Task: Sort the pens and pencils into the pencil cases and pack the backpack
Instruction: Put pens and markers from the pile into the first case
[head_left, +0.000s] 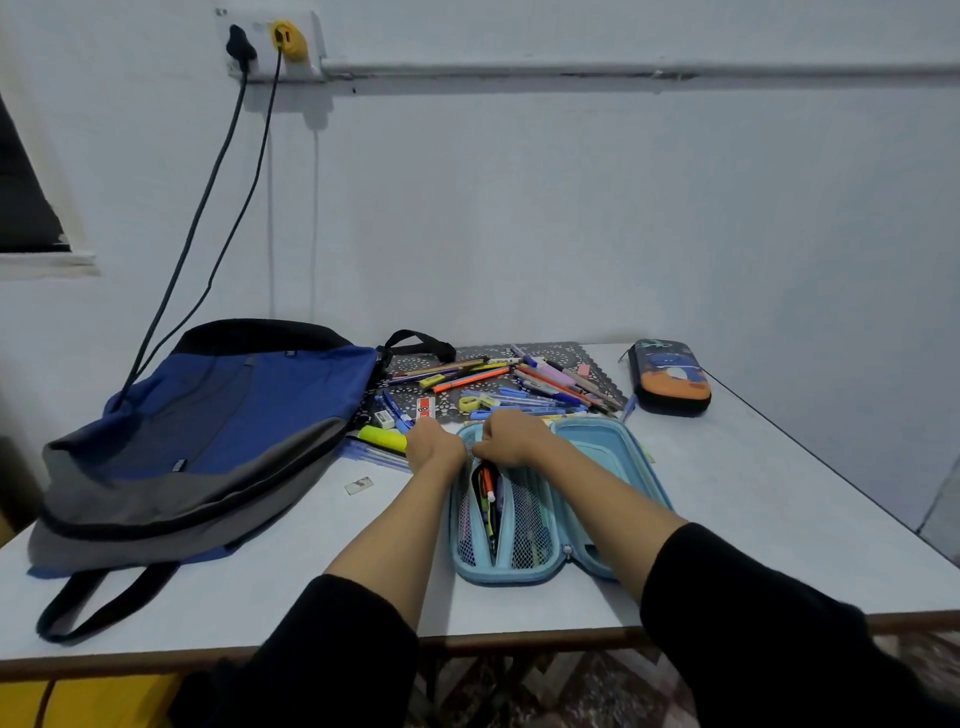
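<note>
The blue case (613, 467) lies open on the bench (769, 499) near its front edge. Its mesh pocket (527, 525) gapes, with a few pens (488, 491) tucked inside. Both hands are at the case's far end. The left hand (434, 444) sits at the far left corner, fingers bent down out of sight, so I can't tell whether it grips anything. The right hand (511, 436) is curled at the top of the pocket; what it pinches, if anything, I can't tell either. Just beyond the hands a heap (524, 384) of loose pens and pencils lies on a patterned mat (452, 397). A highlighter (383, 438) lies beside the left hand. The backpack (208, 431) lies flat on the left. A dark case (670, 376) sits closed at the far right, apart from the heap.
</note>
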